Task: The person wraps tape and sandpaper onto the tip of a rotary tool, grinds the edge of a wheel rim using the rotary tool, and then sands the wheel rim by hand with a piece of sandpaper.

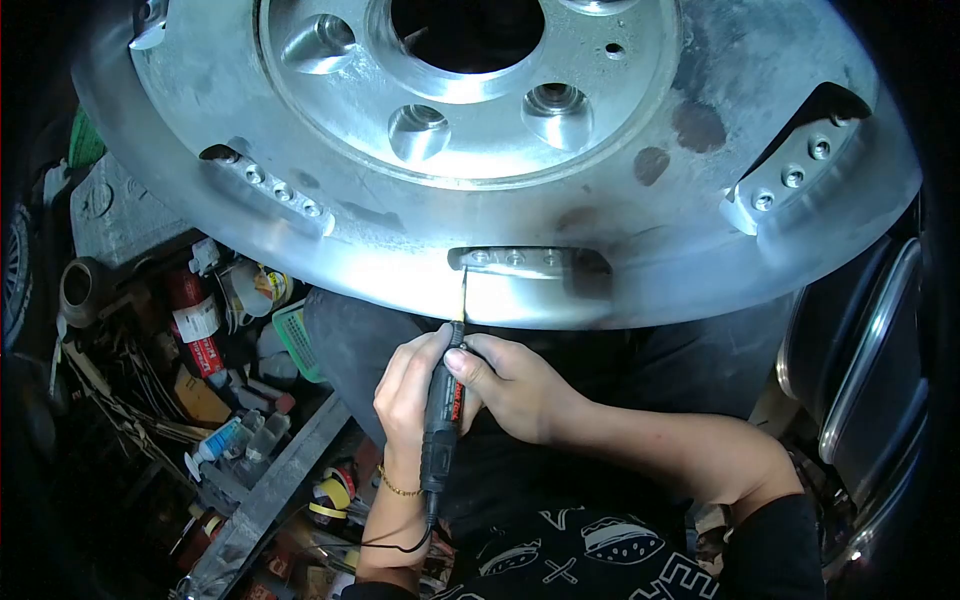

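Note:
A slim black rotary tool (pixel 445 420) with a cord at its lower end is gripped between both hands. My left hand (pixel 405 390) wraps its left side, and my right hand (pixel 510 385) closes on it from the right, thumb pressed near the front end. The thin bit (pixel 463 292) points up to the left end of a dark-edged slot (pixel 530 260), right at its rim. That slot, with small round recesses inside, is cut into the lower part of a large, shiny round metal wheel (pixel 640 225). Similar slots and round bolt holes mark the rest of its face.
Cluttered bottles, cans (pixel 190 310) and tools lie at the left, behind a grey metal bar (pixel 270 490). A green plastic basket (pixel 297 342) stands near my leg. Dark, chrome-edged chairs (pixel 870 350) are at the right. The tool's cord (pixel 395 547) crosses my left forearm.

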A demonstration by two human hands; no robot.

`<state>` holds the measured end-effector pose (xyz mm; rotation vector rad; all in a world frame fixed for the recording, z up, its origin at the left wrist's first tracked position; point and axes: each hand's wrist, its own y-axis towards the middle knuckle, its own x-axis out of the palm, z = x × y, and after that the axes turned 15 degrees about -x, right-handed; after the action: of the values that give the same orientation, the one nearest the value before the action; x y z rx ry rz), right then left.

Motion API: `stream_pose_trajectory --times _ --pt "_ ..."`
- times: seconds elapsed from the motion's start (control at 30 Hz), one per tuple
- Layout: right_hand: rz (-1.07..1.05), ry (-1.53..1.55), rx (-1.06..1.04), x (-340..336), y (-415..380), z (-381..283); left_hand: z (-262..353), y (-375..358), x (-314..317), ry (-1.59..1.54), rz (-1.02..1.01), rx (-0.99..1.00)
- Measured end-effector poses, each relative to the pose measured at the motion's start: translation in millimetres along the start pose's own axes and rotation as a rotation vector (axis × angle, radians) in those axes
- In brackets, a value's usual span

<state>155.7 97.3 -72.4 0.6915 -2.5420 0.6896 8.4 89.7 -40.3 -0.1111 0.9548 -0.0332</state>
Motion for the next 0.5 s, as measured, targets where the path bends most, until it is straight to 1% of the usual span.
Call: stream_pose_trajectory --times 0.2,0.27,0.37,0.43,0.5 --pt "-0.002 0.019 -0.020 0.3 1.6 1.5 -2.8 -1.9 1.6 0.001 0.023 0.021" --pt "-0.011 0.030 -0.022 1.0 2.1 2.7 0.5 -2.2 0.7 -0.018 0.027 -0.018" --pt "0.019 0.045 -0.036 2.5 -0.1 4.6 5.4 -0.6 1.1 -0.015 0.004 -0.025" --pt "0.077 0.030 -0.059 2.6 -2.3 7.3 6.1 0.2 2.4 -0.028 -0.005 -0.020" --pt "0.081 0.036 -0.064 3.0 -2.7 6.2 6.1 0.6 2.3 -0.040 -0.016 -0.016"
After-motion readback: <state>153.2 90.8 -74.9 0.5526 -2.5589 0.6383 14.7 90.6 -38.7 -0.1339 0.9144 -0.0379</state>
